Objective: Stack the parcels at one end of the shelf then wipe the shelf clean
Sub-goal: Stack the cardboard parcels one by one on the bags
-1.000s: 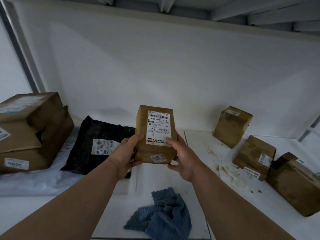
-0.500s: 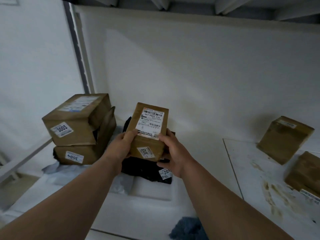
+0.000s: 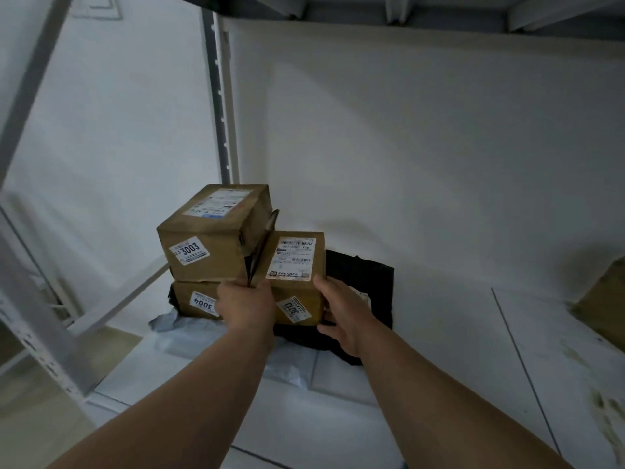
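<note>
**Ana:** White wall behind, white shelf (image 3: 422, 350) below, grey upright (image 3: 221, 96) at the left end. That's where the pile sits.

**Ben:** And the parcel in hand?

**Ana:** The labelled parcel (image 3: 292, 265) is held from both sides: left hand (image 3: 247, 304) curled round its near left corner, right hand (image 3: 341, 311) with thumb on the top edge and fingers (image 3: 329, 330) curled beneath the right side. It sits over the black bag (image 3: 365, 279), pressed against the box marked 3003 (image 3: 213, 235), which rests on the box marked 3004 (image 3: 194, 299).

**Ben:** How should it go down?

**Ana:** I'd say keep it level, slide it flush against the two boxes, and let go only once its base rests flat. The bag under it looks soft, so it may tilt. Pressing down lightly before releasing would tell. The right fingers should come out sideways so they don't drag it.

**Ben:** What can't you make out?

**Ana:** Whether the parcel already rests on the bag or hangs just above it; the hands cover that edge. A grey-white mailer (image 3: 179, 328) pokes out beneath the pile, mostly buried. One brown box (image 3: 605, 299) is cut off at the right edge, and the stains (image 3: 605, 404) near it are blurred. No cloth is in sight.
</note>
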`<action>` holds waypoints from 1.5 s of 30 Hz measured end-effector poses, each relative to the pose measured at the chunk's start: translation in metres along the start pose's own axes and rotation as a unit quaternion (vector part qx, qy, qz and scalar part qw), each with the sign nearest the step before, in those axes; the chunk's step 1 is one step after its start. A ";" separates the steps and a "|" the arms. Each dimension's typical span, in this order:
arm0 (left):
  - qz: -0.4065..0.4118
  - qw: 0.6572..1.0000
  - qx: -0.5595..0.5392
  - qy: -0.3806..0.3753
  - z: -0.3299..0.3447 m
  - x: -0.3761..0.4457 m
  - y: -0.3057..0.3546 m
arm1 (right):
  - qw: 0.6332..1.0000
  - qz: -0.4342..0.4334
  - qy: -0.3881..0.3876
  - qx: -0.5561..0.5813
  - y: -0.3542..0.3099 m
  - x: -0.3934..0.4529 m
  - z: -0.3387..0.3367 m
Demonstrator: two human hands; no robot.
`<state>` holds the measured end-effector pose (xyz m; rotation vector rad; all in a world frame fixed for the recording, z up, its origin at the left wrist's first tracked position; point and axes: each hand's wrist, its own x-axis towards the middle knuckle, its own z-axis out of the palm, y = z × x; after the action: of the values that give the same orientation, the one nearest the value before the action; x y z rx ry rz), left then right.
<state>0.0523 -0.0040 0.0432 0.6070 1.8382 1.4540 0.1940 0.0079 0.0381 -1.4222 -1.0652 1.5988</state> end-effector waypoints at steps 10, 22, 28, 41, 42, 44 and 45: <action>0.013 0.999 0.033 -0.027 -0.004 0.005 -0.001 | 1.000 0.001 0.010 -0.011 -0.003 0.010 0.000; 0.029 0.987 0.133 -0.084 0.002 -0.003 -0.003 | 0.993 0.038 0.012 -0.107 -0.007 0.007 -0.008; 0.110 0.965 0.152 -0.184 0.030 -0.032 0.009 | 0.994 0.019 0.069 -0.088 -0.008 0.003 -0.029; 0.099 0.904 0.151 -0.387 0.148 -0.137 -0.010 | 0.967 -0.040 0.235 -0.086 0.008 -0.089 -0.188; 0.092 0.898 0.151 -0.404 0.159 -0.151 -0.012 | 0.965 -0.028 0.248 -0.074 0.011 -0.099 -0.205; 0.074 0.895 0.143 -0.416 0.179 -0.180 -0.017 | 0.962 -0.013 0.269 -0.048 0.019 -0.118 -0.238; 0.073 0.891 0.141 -0.425 0.188 -0.195 -0.020 | 0.959 -0.007 0.279 -0.038 0.023 -0.126 -0.254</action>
<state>0.3225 -0.0319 0.0471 1.3053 1.2951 0.7754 0.4609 -0.0886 0.0544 -1.7695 -0.7975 1.0487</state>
